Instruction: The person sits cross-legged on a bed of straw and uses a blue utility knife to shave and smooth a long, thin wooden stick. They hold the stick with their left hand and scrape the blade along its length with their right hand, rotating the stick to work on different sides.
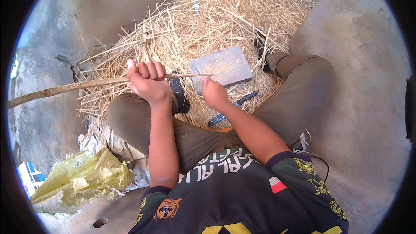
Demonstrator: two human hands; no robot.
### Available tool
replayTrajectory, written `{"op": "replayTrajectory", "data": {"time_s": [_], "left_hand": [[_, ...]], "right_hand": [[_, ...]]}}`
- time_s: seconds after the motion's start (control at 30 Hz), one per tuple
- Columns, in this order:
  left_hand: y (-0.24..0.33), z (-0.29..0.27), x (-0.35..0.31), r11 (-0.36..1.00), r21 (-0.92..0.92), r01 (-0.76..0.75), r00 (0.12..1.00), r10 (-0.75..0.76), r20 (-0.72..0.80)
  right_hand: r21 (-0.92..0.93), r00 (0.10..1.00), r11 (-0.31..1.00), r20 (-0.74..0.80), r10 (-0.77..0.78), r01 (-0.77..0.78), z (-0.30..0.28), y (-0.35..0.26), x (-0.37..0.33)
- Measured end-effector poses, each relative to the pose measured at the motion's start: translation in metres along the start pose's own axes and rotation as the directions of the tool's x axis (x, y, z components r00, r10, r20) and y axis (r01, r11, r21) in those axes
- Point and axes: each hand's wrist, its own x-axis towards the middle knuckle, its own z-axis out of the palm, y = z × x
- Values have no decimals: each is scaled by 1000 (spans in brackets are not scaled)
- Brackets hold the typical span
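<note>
My left hand (pixel 149 80) is wrapped round a long, slightly bent wooden stick (pixel 69 88), thick at the far left and narrowing to a pale tip past my fist. My right hand (pixel 213 94) is closed on a small knife (pixel 198 72); only its thin blade shows, lying across the stick near the tip, while the handle is hidden in my fingers. Under the tip sits a grey rectangular block (pixel 234 60) with pale shavings on top. Between block and lap lies a blue and black tool (pixel 237 107), partly hidden by my right forearm.
A wide heap of straw-like shavings (pixel 242 8) spreads ahead, against a concrete wall (pixel 99 4). My bent legs frame the block. At the lower left a torn yellow sack (pixel 93 175) rests beside pale cloth (pixel 125 147). A round hole (pixel 100 222) opens in the floor.
</note>
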Motion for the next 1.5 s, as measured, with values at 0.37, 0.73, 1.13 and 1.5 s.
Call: {"op": "replayTrajectory", "data": {"time_s": [0.37, 0.73, 1.13, 1.5], "left_hand": [[1, -4, 9, 996, -79, 34, 999, -34, -8], [-7, -3, -1, 995, -100, -26, 993, 38, 114], [-7, 9, -14, 995, -87, -48, 986, 61, 155], [-7, 1, -7, 995, -81, -65, 991, 74, 115]], "right_hand": [[27, 999, 999, 41, 16, -18, -3, -1, 3], [142, 997, 990, 78, -27, 15, -5, 2, -2], [-111, 959, 960, 97, 268, -257, 17, 44, 29], [-111, 950, 952, 96, 296, -285, 27, 44, 46]]}}
